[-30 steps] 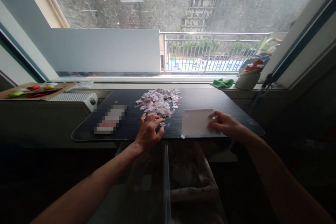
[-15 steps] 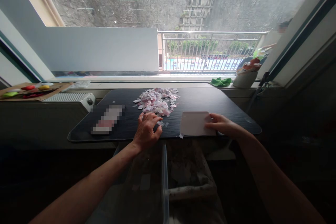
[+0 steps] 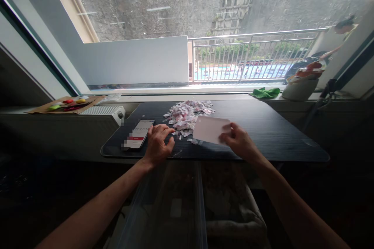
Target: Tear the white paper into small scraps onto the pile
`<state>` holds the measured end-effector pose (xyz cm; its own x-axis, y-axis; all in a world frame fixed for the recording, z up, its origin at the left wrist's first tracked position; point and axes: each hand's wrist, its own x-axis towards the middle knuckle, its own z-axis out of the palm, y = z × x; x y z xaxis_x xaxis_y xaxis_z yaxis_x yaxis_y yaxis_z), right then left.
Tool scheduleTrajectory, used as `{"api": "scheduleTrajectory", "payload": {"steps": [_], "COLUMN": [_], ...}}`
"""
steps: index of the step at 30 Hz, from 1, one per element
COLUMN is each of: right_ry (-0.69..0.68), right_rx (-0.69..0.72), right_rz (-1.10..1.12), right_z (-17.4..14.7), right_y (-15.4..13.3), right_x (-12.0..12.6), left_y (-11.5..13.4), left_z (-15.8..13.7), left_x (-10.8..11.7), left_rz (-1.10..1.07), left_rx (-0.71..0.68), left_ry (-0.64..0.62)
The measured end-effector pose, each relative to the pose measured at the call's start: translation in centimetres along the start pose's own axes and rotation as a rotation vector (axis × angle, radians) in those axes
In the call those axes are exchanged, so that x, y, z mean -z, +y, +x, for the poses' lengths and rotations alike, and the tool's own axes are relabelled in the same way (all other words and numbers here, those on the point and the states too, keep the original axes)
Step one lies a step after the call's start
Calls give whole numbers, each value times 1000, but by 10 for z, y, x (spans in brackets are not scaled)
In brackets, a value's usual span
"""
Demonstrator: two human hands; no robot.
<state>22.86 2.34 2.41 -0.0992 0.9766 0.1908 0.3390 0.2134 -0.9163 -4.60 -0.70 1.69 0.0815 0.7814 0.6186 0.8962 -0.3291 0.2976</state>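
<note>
A heap of small torn-looking paper scraps, whitish with pink bits, lies on the black tabletop. In my right hand is a flat, pale scraper with rounded corners, gripped at its right edge. The scraper's left side overlaps the heap's right front, above a few loose scraps; whether it touches the table I cannot tell. My left hand hovers over or rests on the table at the heap's front left. Its fingers are bent and the thumb is apart, with nothing visible in them.
A phone lies left of my left hand. Below the table's front edge are a clear plastic bin and a lined box. A green cloth and a pot stand by the window. Outside, a person leans near the railing.
My right hand has lifted and swung the scraper leftward to the heap's right front. My left hand stays near the heap's front, now closer to the phone. The whole view has shifted and tilted.
</note>
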Motion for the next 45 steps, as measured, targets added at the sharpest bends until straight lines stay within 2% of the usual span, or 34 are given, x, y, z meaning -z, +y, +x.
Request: {"api": "scheduleTrajectory", "payload": {"steps": [4, 9, 14, 19, 24, 30, 37, 45], "right_ry": [-37, 105, 3, 118, 79, 138, -1, -26], "right_rx": [29, 1, -16, -32, -26, -15, -25, -17], "right_rz": [-78, -126, 22, 57, 41, 82, 112, 68], "right_z": [-3, -12, -17, -17, -23, -23, -23, -25], "right_y": [-4, -8, -9, -3, 2, 4, 3, 1], "right_x": [-7, 2, -2, -5, -8, -9, -14, -11], "left_y": [-11, -9, -8, -8, -8, -9, -10, -10], "left_z": [-10, -13, -12, -13, -13, -14, -14, -14], "left_x": [-1, -5, -4, -3, -2, -3, -3, -4], "left_rz": [51, 56, 72, 91, 113, 118, 113, 114], "left_rx": [9, 4, 0, -20, -42, -54, -81, -81], "left_ry": [-15, -6, -9, -1, -3, 11, 27, 24]}}
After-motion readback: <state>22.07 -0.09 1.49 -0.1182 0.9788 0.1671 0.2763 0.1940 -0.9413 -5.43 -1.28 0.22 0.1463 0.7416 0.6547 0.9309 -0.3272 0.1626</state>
